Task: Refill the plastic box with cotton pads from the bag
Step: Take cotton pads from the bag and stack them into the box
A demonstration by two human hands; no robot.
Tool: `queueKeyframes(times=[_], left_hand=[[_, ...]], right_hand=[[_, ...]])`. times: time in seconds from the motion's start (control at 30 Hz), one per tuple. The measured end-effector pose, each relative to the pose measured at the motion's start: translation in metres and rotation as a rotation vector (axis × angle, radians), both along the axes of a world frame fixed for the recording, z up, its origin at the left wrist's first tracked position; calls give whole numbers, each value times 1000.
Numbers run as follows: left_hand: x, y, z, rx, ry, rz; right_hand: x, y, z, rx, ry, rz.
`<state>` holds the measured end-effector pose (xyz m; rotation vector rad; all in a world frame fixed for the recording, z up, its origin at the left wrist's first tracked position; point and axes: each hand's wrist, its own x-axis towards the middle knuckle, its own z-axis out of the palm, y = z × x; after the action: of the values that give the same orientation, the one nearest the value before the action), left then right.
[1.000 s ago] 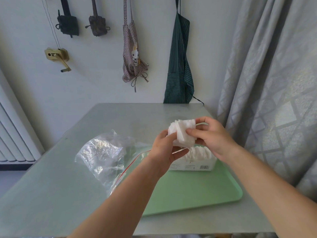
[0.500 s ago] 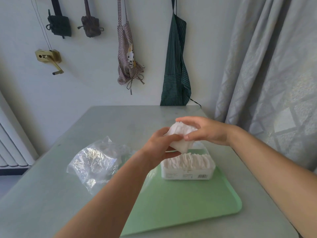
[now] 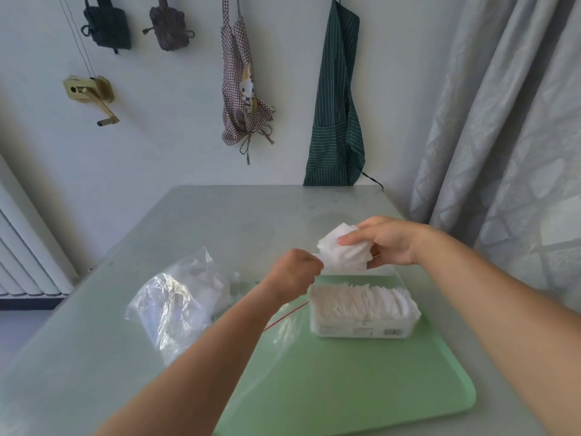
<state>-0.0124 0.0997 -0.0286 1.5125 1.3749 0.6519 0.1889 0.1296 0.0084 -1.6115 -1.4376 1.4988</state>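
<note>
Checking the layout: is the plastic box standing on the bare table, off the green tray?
No, the plastic box stands on the green tray, near its far edge.

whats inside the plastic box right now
A row of white cotton pads standing on edge fills the plastic box nearly end to end. The floor under them is covered, so nothing below the pads can be seen.

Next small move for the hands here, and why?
Probably lower the stack of pads down into the box. The right hand grips the stack above the box's left end, the left hand pinches its lower corner, and the box sits open on the tray with a row of pads already inside.
</note>
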Motion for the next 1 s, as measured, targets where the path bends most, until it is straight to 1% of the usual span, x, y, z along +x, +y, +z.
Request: queueKeyframes(times=[0.03,0.1,0.17,0.23,0.33,0.47,0.63,0.77,0.9,1.0], left_hand=[[-2,0,-5,53,105,-65],[-3,-5,-9,103,230,-183],[-5,-9,-11,121,382,-295],[-6,-11,-17,130,499,-358],[-8,-8,-27,190,574,-392],[-10,-11,-29,229,532,-403],[-13,-16,-27,242,518,-416],[-13,-18,-26,251,523,-404],[-12,-20,-27,258,529,-404],[-11,-21,-26,265,526,-403]], right_hand=[[-2,1,-7,-28,53,-64],[-5,2,-17,-74,118,-131],[-8,2,-27,-105,153,-142],[-13,1,-34,-124,176,-148],[-18,0,-39,-121,153,-117],[-20,-3,-41,-114,71,-79],[-28,-6,-39,-61,-88,-99],[-33,-8,-33,-23,-266,-65],[-40,-15,-28,76,-529,6],[-51,-19,-29,202,-798,27]])
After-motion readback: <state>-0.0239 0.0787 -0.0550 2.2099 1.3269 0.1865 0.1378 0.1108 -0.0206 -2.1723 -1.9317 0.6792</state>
